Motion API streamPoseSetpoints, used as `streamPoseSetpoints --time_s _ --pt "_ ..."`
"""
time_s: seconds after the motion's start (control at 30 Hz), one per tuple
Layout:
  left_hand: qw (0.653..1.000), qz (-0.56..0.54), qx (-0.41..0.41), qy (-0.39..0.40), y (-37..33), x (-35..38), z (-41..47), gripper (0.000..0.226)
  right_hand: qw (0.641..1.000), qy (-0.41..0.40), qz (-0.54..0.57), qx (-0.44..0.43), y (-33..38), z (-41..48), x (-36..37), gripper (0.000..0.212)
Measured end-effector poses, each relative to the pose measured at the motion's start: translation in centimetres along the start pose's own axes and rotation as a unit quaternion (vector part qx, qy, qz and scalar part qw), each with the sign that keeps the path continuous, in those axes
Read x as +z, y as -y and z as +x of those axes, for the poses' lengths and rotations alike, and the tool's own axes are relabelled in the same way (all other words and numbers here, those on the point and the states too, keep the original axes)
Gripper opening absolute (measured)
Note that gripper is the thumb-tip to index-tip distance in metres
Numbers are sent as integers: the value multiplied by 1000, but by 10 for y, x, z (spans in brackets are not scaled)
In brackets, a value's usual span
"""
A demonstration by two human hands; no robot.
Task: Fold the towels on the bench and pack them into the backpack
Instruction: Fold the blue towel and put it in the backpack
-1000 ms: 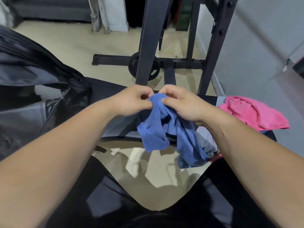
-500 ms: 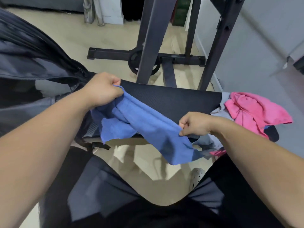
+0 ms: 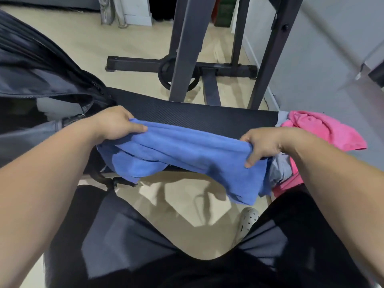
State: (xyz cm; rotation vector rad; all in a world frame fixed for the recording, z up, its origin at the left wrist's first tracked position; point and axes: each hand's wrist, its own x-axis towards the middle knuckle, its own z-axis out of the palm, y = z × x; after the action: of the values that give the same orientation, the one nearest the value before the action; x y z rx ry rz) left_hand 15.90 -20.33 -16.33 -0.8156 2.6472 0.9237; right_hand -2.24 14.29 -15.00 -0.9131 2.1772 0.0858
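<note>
A blue towel [image 3: 187, 150] is stretched sideways over the near edge of the black padded bench [image 3: 197, 115]. My left hand [image 3: 116, 124] grips its left end and my right hand [image 3: 264, 145] grips its right end, with loose cloth hanging down below. A crumpled pink towel [image 3: 324, 132] lies on the bench's right end, over a grey towel [image 3: 279, 169]. The dark backpack [image 3: 41, 80] stands open at the bench's left end, just beyond my left hand.
A black steel rack [image 3: 187, 48] with a weight plate [image 3: 166, 73] stands on the beige floor behind the bench. A grey wall [image 3: 322, 59] runs along the right. My legs in dark shorts and a white clog [image 3: 248, 221] are below the bench.
My hands have pulled apart from a bunched grip at the middle, spreading the blue towel wide across the bench edge. The view has shifted slightly closer.
</note>
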Motion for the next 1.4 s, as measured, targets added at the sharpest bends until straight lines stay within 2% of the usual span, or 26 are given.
streamPoseSetpoints --time_s 0.07,0.17,0.23,0.33,0.43,0.47,0.5,0.53,0.6,0.67,0.73,0.8,0.87,0.9,0.93,1.0,1.1,1.2,1.3,1.4 --pt "994 41 -18 -95 4 4 10 54 993 34 -88 75 -17 6 0 27" --pt "986 88 -19 -139 0 14 23 53 981 -85 -123 125 -38 18 -5 21" --pt "983 96 -21 -158 -8 19 35 43 971 -184 -74 136 -46 25 -16 13" --pt "975 111 -27 -192 -24 22 57 31 960 -242 28 140 -59 44 -33 21" --pt "967 134 -41 -212 -35 22 80 32 961 -223 99 130 -57 58 -42 15" --pt "965 144 -45 -215 -38 22 88 32 965 -190 131 127 -54 59 -43 18" --pt "963 157 -49 -215 -39 23 96 31 971 -140 148 127 -50 61 -44 31" --pt "961 174 -54 -210 -41 24 103 31 978 -80 139 135 -48 63 -43 41" --pt "952 235 -67 -187 -45 31 112 38 989 0 16 144 -45 70 -37 45" --pt "939 295 -46 -173 -51 45 117 50 985 -20 -78 156 -47 77 -29 26" --pt "935 299 16 -188 -62 64 116 53 980 -49 -100 165 -51 79 -23 5" --pt "937 273 82 -200 -75 85 110 50 980 -40 -103 166 -53 81 -20 15" --pt "937 252 139 -200 -86 106 100 49 981 -37 -102 164 -58 84 -21 8" --pt "938 241 162 -191 -88 116 95 50 982 -34 -95 162 -61 86 -22 12" --pt "941 229 175 -176 -89 125 91 54 983 -20 -95 157 -63 87 -22 27" --pt "955 221 160 -117 -82 139 86 69 981 8 -117 152 -68 85 -20 36" --pt "968 228 91 -42 -69 148 87 83 985 20 -116 127 -75 84 -15 19" --pt "968 240 67 -33 -67 140 96 84 996 -65 -21 62 -78 81 -20 16" --pt "970 241 17 -35 -65 126 108 80 978 -177 105 29 -79 77 -30 21" --pt "970 236 -13 -64 -65 113 117 72 978 -161 128 35 -87 75 -35 21"
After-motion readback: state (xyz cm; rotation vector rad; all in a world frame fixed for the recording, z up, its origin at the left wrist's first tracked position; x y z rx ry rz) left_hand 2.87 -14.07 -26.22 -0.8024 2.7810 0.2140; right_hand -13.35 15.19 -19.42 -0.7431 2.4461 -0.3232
